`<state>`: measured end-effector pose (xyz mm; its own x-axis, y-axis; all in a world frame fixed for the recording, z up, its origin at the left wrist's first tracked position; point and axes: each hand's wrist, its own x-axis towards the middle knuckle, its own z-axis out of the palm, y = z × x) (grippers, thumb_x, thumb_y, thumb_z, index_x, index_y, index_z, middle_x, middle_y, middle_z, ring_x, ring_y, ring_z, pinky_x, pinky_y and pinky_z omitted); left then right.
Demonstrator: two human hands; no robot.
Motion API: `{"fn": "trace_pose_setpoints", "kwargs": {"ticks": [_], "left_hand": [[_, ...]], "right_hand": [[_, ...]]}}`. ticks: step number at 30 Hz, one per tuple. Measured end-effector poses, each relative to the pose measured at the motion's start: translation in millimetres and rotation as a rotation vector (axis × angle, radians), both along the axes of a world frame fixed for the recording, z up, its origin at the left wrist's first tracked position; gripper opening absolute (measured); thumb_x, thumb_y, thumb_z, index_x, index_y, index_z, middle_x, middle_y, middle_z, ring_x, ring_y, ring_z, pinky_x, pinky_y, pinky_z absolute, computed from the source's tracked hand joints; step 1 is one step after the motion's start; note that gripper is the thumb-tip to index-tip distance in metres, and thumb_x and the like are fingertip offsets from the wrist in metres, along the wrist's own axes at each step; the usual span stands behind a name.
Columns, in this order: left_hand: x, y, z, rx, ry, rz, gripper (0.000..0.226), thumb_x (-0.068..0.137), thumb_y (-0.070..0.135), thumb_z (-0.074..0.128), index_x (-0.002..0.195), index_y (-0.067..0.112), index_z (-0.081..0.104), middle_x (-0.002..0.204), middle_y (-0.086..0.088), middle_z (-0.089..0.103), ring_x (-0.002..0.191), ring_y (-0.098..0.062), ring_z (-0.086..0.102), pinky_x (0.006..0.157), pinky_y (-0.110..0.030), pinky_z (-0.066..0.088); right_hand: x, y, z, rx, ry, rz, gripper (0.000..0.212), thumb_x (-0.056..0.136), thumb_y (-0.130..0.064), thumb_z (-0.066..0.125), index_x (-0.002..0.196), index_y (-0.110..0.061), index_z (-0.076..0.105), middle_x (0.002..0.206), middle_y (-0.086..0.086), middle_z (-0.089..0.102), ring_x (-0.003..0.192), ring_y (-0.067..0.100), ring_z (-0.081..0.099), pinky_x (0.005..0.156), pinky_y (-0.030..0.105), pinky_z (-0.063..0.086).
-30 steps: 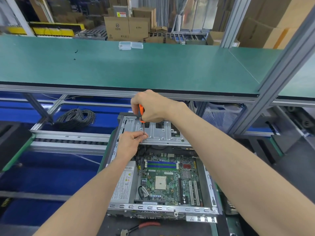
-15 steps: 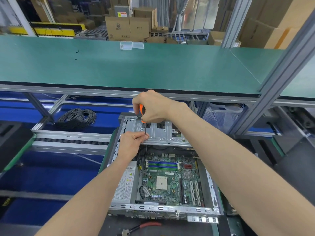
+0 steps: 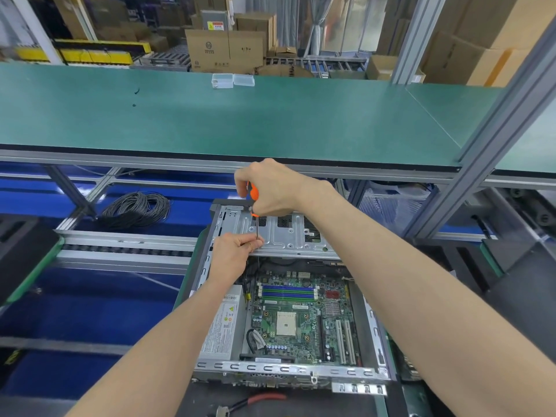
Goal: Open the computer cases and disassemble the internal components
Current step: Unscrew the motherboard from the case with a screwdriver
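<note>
Nothing has shifted; screwdriver (image 3: 256,218) upright, tip probably downward.

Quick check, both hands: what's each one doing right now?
Left hand: pinches the screwdriver shaft near its tip.
Right hand: grips the screwdriver's orange handle.

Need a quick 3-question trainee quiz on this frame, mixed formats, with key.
1. True or false: the right hand grips the orange screwdriver by its handle.
2. What do the left hand fingers pinch? A) the pliers B) the screwdriver's shaft C) the cable coil
3. Fill in: the red-handled pliers lie just in front of the open computer case, on its ____ side.

Key: 1 true; 2 B; 3 near. The cable coil lies untouched, left of the case.
</note>
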<state>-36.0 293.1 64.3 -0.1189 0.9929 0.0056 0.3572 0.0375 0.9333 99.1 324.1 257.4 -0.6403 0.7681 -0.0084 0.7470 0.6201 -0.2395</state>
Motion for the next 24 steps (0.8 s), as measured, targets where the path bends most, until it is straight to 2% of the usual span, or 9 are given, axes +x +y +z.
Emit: {"fn": "trace_pose_setpoints", "kwargs": {"ticks": [3, 4, 8, 11, 14, 16, 18, 21, 24], "left_hand": [[1, 0, 2, 0.011, 0.017, 0.006, 0.01, 0.087, 0.015, 0.077, 0.094, 0.021, 0.081, 0.082, 0.015, 0.077, 0.084, -0.008, 0.072, 0.093, -0.035, 0.056], [1, 0, 2, 0.02, 0.026, 0.0, 0.01, 0.087, 0.015, 0.076, 0.093, 0.021, 0.081, 0.081, 0.016, 0.076, 0.083, -0.008, 0.072, 0.092, -0.035, 0.057], [1, -1, 3, 0.03, 0.048, -0.009, 0.01, 0.088, 0.014, 0.076, 0.094, 0.019, 0.082, 0.083, 0.011, 0.077, 0.085, -0.015, 0.072, 0.09, -0.036, 0.057], [0, -3, 4, 0.039, 0.066, -0.008, 0.01, 0.088, 0.014, 0.076, 0.095, 0.016, 0.082, 0.084, 0.011, 0.077, 0.085, -0.015, 0.072, 0.089, -0.036, 0.057], [1, -3, 4, 0.047, 0.06, -0.015, 0.01, 0.088, 0.013, 0.075, 0.095, 0.016, 0.082, 0.083, 0.011, 0.077, 0.082, -0.009, 0.072, 0.088, -0.031, 0.057], [1, -3, 5, 0.043, 0.057, -0.009, 0.009, 0.088, 0.013, 0.075, 0.095, 0.015, 0.082, 0.082, 0.011, 0.077, 0.079, -0.005, 0.072, 0.088, -0.028, 0.056], [2, -3, 4, 0.039, 0.049, -0.002, 0.009, 0.088, 0.014, 0.075, 0.094, 0.015, 0.082, 0.081, 0.011, 0.077, 0.078, -0.003, 0.071, 0.088, -0.026, 0.056], [1, -3, 3, 0.036, 0.048, -0.003, 0.009, 0.087, 0.014, 0.076, 0.092, 0.018, 0.082, 0.08, 0.011, 0.077, 0.08, -0.007, 0.072, 0.087, -0.028, 0.057], [0, -3, 3, 0.033, 0.054, -0.004, 0.008, 0.087, 0.015, 0.076, 0.091, 0.019, 0.082, 0.079, 0.011, 0.077, 0.082, -0.012, 0.072, 0.086, -0.031, 0.057]], "right_hand": [[-7, -4, -4, 0.159, -0.074, -0.137, 0.032, 0.096, -0.051, 0.053, 0.087, -0.02, 0.048, 0.079, -0.001, 0.04, 0.077, 0.029, 0.046, 0.069, 0.038, 0.035], [-9, -3, -5, 0.186, -0.1, -0.164, 0.035, 0.1, -0.051, 0.048, 0.089, -0.018, 0.048, 0.08, 0.001, 0.038, 0.077, 0.031, 0.043, 0.07, 0.039, 0.033], [-14, -1, -4, 0.117, -0.071, -0.086, 0.014, 0.094, -0.019, 0.053, 0.103, -0.01, 0.06, 0.087, 0.006, 0.043, 0.084, 0.033, 0.049, 0.068, 0.035, 0.04], [-7, -3, 1, 0.033, -0.016, 0.008, 0.021, 0.08, -0.007, 0.057, 0.098, -0.015, 0.065, 0.08, -0.007, 0.05, 0.083, 0.021, 0.046, 0.058, 0.026, 0.034], [-3, -4, 2, -0.012, 0.027, 0.027, 0.02, 0.078, -0.01, 0.058, 0.096, -0.017, 0.066, 0.077, -0.011, 0.049, 0.083, 0.02, 0.049, 0.058, 0.025, 0.034], [-6, -5, -2, 0.077, -0.008, -0.053, 0.013, 0.089, -0.03, 0.058, 0.095, -0.019, 0.061, 0.085, -0.001, 0.05, 0.084, 0.028, 0.051, 0.066, 0.032, 0.035], [-10, -5, -4, 0.174, -0.109, -0.14, 0.031, 0.1, -0.046, 0.049, 0.102, -0.017, 0.06, 0.091, 0.004, 0.043, 0.083, 0.03, 0.044, 0.071, 0.038, 0.034], [-16, -4, -3, 0.146, -0.097, -0.12, 0.021, 0.101, -0.029, 0.05, 0.107, -0.011, 0.059, 0.087, 0.004, 0.038, 0.086, 0.033, 0.047, 0.069, 0.038, 0.036], [-12, -3, 0, 0.067, -0.086, -0.03, 0.016, 0.084, -0.012, 0.055, 0.099, -0.014, 0.061, 0.086, 0.003, 0.049, 0.088, 0.029, 0.053, 0.068, 0.033, 0.042]]}}
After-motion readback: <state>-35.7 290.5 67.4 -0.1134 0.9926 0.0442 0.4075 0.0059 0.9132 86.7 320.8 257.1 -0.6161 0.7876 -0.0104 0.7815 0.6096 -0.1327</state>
